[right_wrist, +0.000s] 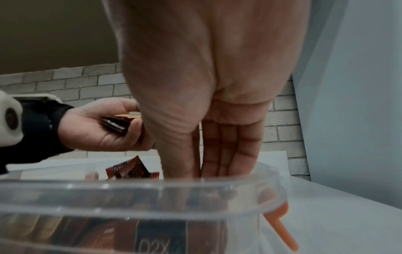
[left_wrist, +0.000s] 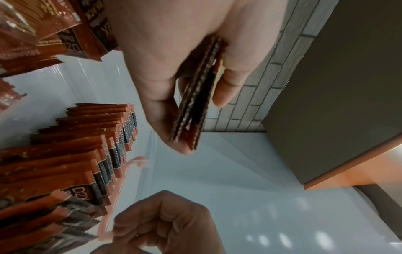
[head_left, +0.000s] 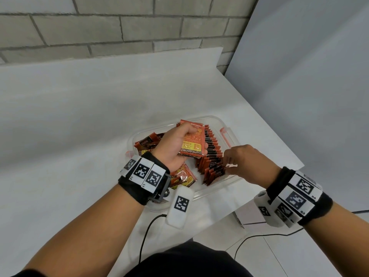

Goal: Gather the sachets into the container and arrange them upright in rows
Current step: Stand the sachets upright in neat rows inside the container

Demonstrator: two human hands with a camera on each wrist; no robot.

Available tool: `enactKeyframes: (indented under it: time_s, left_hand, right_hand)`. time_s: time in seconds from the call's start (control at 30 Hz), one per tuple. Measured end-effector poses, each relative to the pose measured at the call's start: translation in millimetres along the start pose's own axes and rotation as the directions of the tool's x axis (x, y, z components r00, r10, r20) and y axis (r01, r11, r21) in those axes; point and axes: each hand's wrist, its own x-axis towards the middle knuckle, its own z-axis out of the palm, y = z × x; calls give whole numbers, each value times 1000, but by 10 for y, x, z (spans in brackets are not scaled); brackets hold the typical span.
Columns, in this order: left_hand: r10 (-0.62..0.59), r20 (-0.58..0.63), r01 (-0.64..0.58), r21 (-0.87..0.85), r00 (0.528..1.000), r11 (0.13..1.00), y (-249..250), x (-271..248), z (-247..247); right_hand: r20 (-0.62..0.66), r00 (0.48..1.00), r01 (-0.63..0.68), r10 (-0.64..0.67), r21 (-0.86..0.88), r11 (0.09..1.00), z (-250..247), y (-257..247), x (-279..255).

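A clear container [head_left: 219, 186] with orange latches stands on the white table. Along its right side runs a row of upright red-and-black sachets [head_left: 212, 156]. Loose sachets [head_left: 146, 143] lie flat in its left half, and more sachets [head_left: 183, 177] lie under my left wrist. My left hand [head_left: 197, 136] hovers over the container and grips a small stack of sachets [head_left: 192, 144] between thumb and fingers; the left wrist view shows that stack [left_wrist: 195, 103] edge-on. My right hand [head_left: 229, 166] reaches down at the near end of the row, thumb and fingers pinching the end sachet. The container rim [right_wrist: 130, 187] hides its fingertips.
The container sits near the table's right edge [head_left: 279, 140], with a grey panel [head_left: 309, 86] beyond it. A brick wall [head_left: 119, 27] runs behind the table. Black cables [head_left: 145, 232] hang at the near edge. To the left lies bare white tabletop [head_left: 69, 126].
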Motion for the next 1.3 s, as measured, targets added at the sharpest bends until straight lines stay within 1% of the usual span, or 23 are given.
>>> enactKeyframes:
  time_s: [0.07,0.1,0.2,0.3,0.43,0.5,0.53,0.57,0.63,0.67,0.7,0.73,0.8,0.87,0.9,0.93,0.97,1.03,1.07,1.1,1.17,1.23,1.3]
  left_hand:
    - [-10,10,9,40,1000,999,-7,4,-6]
    - [-11,15,10,66,1000,998,-14,6,-8]
    - [-8,39,2,142,999,990,-33,-3,15]
    - [12,103,-29,167,995,986,-52,-26,65]
    - [36,147,-59,155,988,986,-65,-44,88]
    - [28,162,-53,158,986,986,-55,-43,81]
    - [17,162,-45,168,987,985,-48,-43,75]
    - [9,146,-34,169,989,985,-39,-39,69]
    - [5,80,-14,106,997,994,-14,-25,60]
    - [5,53,-8,59,999,998,-6,-15,56]
    - [5,32,-6,22,999,1000,-5,-11,57]
    - [8,21,-8,-1,1000,1000,0,-15,70]
    - [42,20,-42,-2,999,999,-4,-6,87]
    - [97,17,-97,20,995,995,-22,10,99]
    - [116,16,-117,21,993,993,-22,11,106]
    - [133,15,-133,15,991,991,-24,11,110]
    - [148,19,-148,3,989,989,-31,23,112]
    - [179,21,-179,-27,984,984,-35,39,123]
    - [197,24,-195,-41,980,980,-38,45,125]
    - [207,30,-206,-49,978,977,-50,55,131]
    - [223,47,-221,-54,974,974,-62,66,139]
    - [236,70,-232,-55,969,971,-80,71,151]
    - [236,89,-231,-69,968,971,-85,76,157]
  right_hand:
    - [-30,999,-25,27,55,998,-47,36,-15]
    - [-71,996,-46,54,111,993,-79,47,-21]
    - [-211,966,-60,147,371,927,-199,-9,-23]
    - [-174,969,-28,173,622,783,-273,-134,2]
    - [-152,978,22,142,756,654,-291,-218,40]
    - [-170,974,52,149,809,586,-303,-221,54]
    - [-202,966,76,160,817,571,-312,-219,57]
    - [-259,950,114,175,809,577,-318,-208,59]
    - [-416,890,204,187,729,653,-328,-194,51]
    - [-476,864,237,165,673,701,-328,-195,43]
    - [-507,853,260,124,618,742,-318,-195,35]
    - [-511,857,274,70,566,778,-300,-202,27]
    - [-455,890,269,-23,484,833,-252,-205,3]
    - [-385,922,220,-23,475,852,-223,-180,-7]
    - [-362,932,174,26,509,843,-222,-172,-8]
    - [-335,937,119,101,575,810,-220,-165,-3]
    - [-294,938,63,184,666,743,-218,-160,4]
    - [-143,940,-41,311,855,518,-215,-173,15]
    - [-62,943,-81,327,910,406,-211,-188,17]
    - [-4,947,-111,320,935,338,-211,-196,11]
    - [47,963,-126,267,949,288,-211,-217,6]
    - [33,971,-93,238,965,246,-208,-218,15]
    - [4,967,-57,256,979,197,-215,-191,33]
